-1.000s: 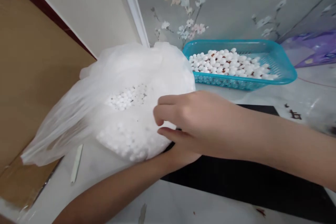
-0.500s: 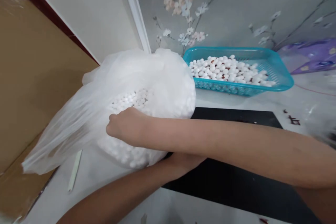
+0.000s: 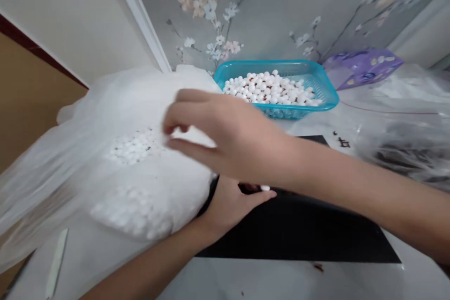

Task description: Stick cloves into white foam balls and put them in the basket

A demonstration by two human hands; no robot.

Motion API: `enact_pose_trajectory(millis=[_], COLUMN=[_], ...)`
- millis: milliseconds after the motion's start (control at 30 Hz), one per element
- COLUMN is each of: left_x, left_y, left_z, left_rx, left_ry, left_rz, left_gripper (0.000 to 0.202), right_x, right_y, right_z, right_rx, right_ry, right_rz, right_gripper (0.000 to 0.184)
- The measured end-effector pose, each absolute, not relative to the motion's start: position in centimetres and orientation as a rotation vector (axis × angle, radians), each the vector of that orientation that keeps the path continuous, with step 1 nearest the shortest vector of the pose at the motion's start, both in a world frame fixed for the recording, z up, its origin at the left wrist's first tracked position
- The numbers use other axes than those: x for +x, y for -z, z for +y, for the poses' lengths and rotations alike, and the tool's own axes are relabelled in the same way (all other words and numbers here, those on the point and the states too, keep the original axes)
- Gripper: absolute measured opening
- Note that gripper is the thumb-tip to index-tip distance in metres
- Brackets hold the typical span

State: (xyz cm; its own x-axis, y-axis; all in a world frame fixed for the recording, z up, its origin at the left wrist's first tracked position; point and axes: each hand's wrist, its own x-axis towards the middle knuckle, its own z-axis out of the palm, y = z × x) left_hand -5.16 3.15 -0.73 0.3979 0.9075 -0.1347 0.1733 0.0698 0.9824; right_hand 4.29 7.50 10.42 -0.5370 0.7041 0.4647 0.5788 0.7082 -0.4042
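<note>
My right hand (image 3: 225,126) crosses in front of me, above the edge of a white translucent plastic bag (image 3: 168,89). Its thumb and fingertips come together in a pinch, smeared by motion; anything between them is too small to make out. Many small white balls (image 3: 135,147) show through the bag's opening. Below the right hand, my left hand (image 3: 228,204) rests over a black mat (image 3: 298,229). A white ball (image 3: 265,188) sits at its thumb tip, beside something dark reddish-brown. The left fingers are mostly hidden behind my right hand.
A turquoise basket (image 3: 332,98) with white balls and reddish-brown bits stands against the flowered wall. A purple packet (image 3: 369,68) lies right of it. Clear plastic wrap (image 3: 404,117) covers the table's right side. Small brown bits (image 3: 342,142) lie near the mat. A pale strip (image 3: 56,262) lies front left.
My right hand has left the bag's opening and moved right and up, toward the left hand. The view has shifted right, and more of the left hand now shows.
</note>
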Motion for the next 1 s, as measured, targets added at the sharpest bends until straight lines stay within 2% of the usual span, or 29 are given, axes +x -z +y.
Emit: enact_pose_trajectory(millis=[100, 267, 433, 567, 733, 867, 1000], left_x=[-4.8, -4.5, -4.5, -4.7, -4.9, -4.9, -4.9], left_y=[0.9, 1.0, 1.0, 0.7, 0.4, 0.4, 0.2], left_z=[3.4, 4.0, 4.1, 3.7, 3.2, 3.3, 3.5], left_rx=[1.631, 1.954, 2.186, 2.267, 2.279, 2.180, 2.025], left_ry=[-0.680, -0.726, -0.704, -0.771, -0.844, -0.811, -0.740], left_rz=[1.002, 1.078, 1.080, 0.919, 0.623, 0.708, 0.914], left_gripper=[0.019, 0.011, 0.027, 0.038, 0.026, 0.018, 0.010], right_x=[10.0, 14.7, 14.7, 13.7, 13.2, 13.5, 13.9], right_y=[-9.1, -3.4, 0.4, 1.4, 1.3, 0.9, 1.1], right_z=[5.6, 0.7, -2.7, -3.1, -3.2, -3.2, -3.0], right_rx=[-1.192, -1.493, -1.500, -1.435, -1.349, -1.293, -1.417], right_ry=[-0.241, -0.357, -0.448, -0.439, -0.450, -0.592, -0.497], right_rz=[-2.084, -1.728, -1.682, -1.761, -1.747, -1.767, -1.788], right_gripper=[0.006, 0.006, 0.010, 0.015, 0.013, 0.016, 0.026])
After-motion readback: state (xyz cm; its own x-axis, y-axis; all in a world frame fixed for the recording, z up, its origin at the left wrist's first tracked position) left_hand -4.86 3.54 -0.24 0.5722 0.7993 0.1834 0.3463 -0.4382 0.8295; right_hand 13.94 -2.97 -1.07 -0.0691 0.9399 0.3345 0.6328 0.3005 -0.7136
